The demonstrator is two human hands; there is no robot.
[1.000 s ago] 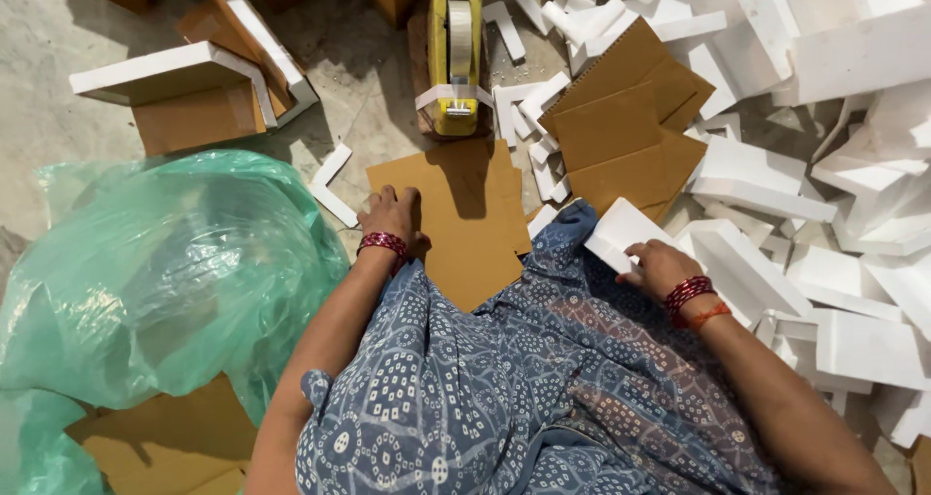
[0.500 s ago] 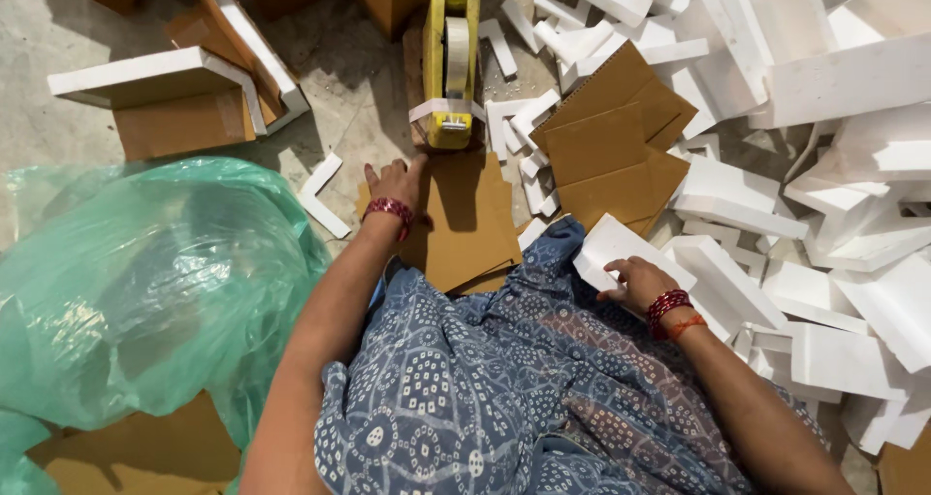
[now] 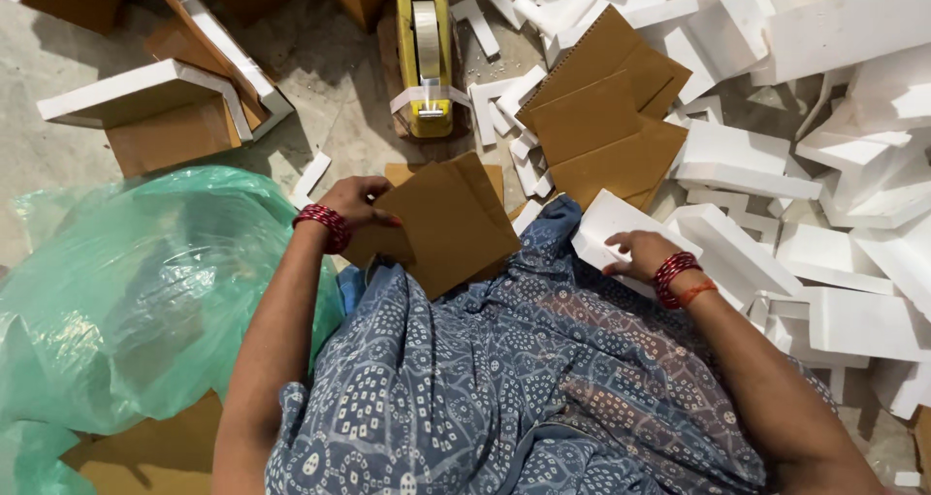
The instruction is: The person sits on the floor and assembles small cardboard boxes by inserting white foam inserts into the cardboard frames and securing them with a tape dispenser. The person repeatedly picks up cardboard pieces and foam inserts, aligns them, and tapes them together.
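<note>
My left hand [image 3: 357,204], with red bangles at the wrist, grips the left edge of a brown cardboard sheet [image 3: 451,222] and holds it tilted above another cardboard sheet on the floor. My right hand [image 3: 642,254], also with red bangles, rests on a white foam block [image 3: 606,225] at my right knee, fingers closed over its near edge. A yellow tape dispenser [image 3: 425,54] with a roll of clear tape lies on the floor straight ahead, beyond the cardboard. My lap is covered by blue patterned cloth.
A large green plastic bag [image 3: 126,282] fills the left. White foam pieces [image 3: 834,146] are heaped on the right, with stacked brown cardboard sheets [image 3: 606,127] among them. A foam-and-cardboard corner piece [image 3: 155,112] lies at upper left on the concrete floor.
My left hand has picked up the cardboard sheet and turned it at an angle. My right hand stayed on the foam block, which shifted a little towards me.
</note>
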